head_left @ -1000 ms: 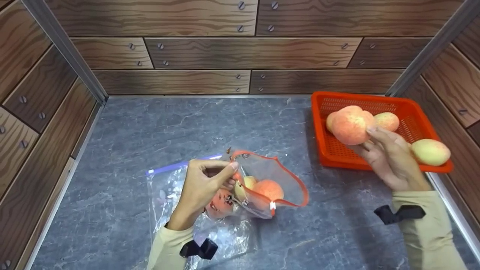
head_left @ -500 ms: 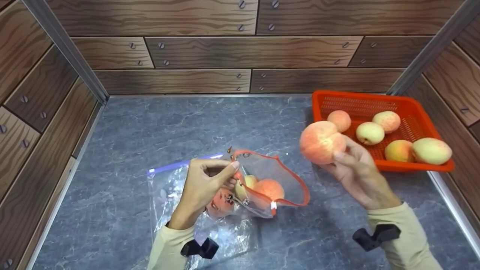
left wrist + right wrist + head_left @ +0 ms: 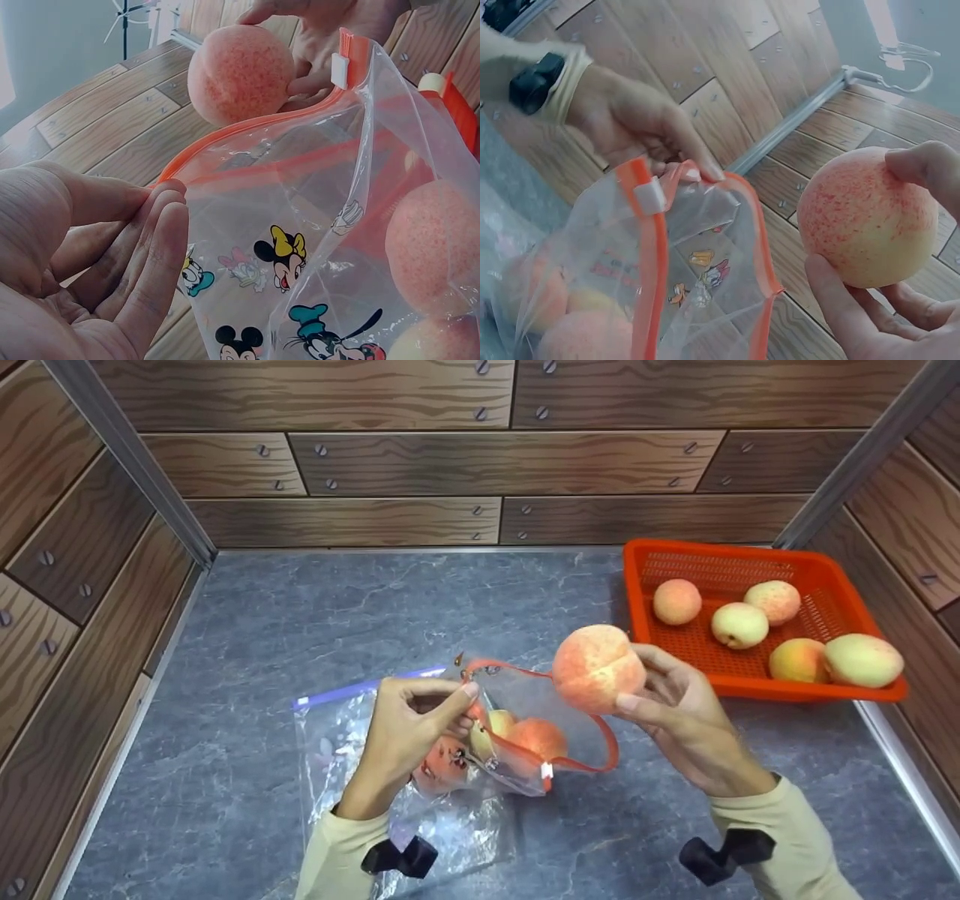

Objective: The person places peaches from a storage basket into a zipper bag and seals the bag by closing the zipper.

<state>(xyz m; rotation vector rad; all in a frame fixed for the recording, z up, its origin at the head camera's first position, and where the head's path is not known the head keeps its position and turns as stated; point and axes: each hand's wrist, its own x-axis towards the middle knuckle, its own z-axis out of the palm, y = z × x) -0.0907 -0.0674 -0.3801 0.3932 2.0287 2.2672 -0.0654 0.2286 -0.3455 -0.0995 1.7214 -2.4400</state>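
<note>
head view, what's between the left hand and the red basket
In the head view, the open orange-rimmed bag and the peach held in the right hand come between the left hand and the red basket.

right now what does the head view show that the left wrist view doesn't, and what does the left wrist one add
Only the head view shows the purple-topped bag and the black devices on both sleeves.

Only the left wrist view shows a dark, thin pole beyond the wood panels.

Both show the left hand pinching the orange-rimmed bag, and the right hand holding a peach.
</note>
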